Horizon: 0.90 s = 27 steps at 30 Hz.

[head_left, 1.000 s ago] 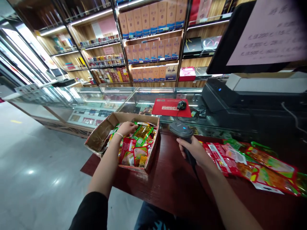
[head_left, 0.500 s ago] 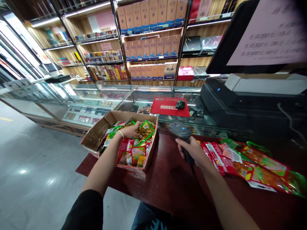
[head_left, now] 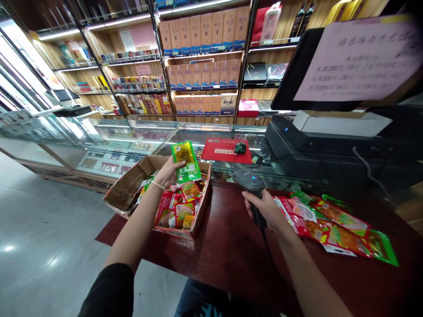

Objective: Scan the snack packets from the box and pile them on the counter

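My left hand (head_left: 167, 172) grips a green-edged snack packet (head_left: 185, 161) by its left side, holding it up above the cardboard box (head_left: 193, 233). Inside that box lie several red and green snack packets (head_left: 168, 200). My right hand (head_left: 262, 204) is wrapped round the handle of a black barcode scanner (head_left: 248, 181), which shows a small blue light on top. The scanner's head points away from me, and its cable runs down toward the counter. To the right of this hand, a pile of red and green snack packets (head_left: 343, 235) lies on the dark red wooden counter (head_left: 228, 246).
Behind the box, a red mouse mat (head_left: 211, 151) with a black mouse (head_left: 240, 148) rests on the glass display counter (head_left: 193, 134). At the right stand a monitor with a pink handwritten sheet (head_left: 333, 61) and a black till (head_left: 317, 152). Stocked shelves line the back wall.
My left hand has lifted the green-edged packet up out of the box. My right hand still holds the scanner. The view has shifted slightly.
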{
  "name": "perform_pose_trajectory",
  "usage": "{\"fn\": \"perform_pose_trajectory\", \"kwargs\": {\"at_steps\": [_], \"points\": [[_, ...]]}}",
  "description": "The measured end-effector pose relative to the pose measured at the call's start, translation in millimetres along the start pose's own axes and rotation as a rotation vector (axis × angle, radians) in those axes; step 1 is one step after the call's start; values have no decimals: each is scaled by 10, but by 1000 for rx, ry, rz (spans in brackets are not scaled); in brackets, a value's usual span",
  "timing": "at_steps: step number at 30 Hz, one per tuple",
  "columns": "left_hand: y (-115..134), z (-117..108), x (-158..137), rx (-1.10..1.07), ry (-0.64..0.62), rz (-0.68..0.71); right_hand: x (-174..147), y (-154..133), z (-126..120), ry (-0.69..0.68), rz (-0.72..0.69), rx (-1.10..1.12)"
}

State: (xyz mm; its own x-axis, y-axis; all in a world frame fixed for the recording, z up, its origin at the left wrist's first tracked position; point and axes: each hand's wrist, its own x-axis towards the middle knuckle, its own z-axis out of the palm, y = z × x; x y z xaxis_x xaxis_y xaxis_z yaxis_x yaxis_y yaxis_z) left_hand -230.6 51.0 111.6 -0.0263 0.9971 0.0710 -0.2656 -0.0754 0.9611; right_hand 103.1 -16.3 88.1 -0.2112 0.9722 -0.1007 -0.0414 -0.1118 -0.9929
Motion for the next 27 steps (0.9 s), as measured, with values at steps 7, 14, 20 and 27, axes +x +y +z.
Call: {"fn": "perform_pose_trajectory", "kwargs": {"at_steps": [7,14,20,27], "points": [[-110,494,-25,501,-336,3,-164,-38,-270,37,-100,47],[-165,1077,-6,1020,-414,231,-390,-110,-555,156,-91,37],[-211,1363,57,1067,-473,254,-595,-153,-720,138,-88,16],[-288,1543,49,1057,-539,223,-696,-180,-823,179,-62,-30]]}}
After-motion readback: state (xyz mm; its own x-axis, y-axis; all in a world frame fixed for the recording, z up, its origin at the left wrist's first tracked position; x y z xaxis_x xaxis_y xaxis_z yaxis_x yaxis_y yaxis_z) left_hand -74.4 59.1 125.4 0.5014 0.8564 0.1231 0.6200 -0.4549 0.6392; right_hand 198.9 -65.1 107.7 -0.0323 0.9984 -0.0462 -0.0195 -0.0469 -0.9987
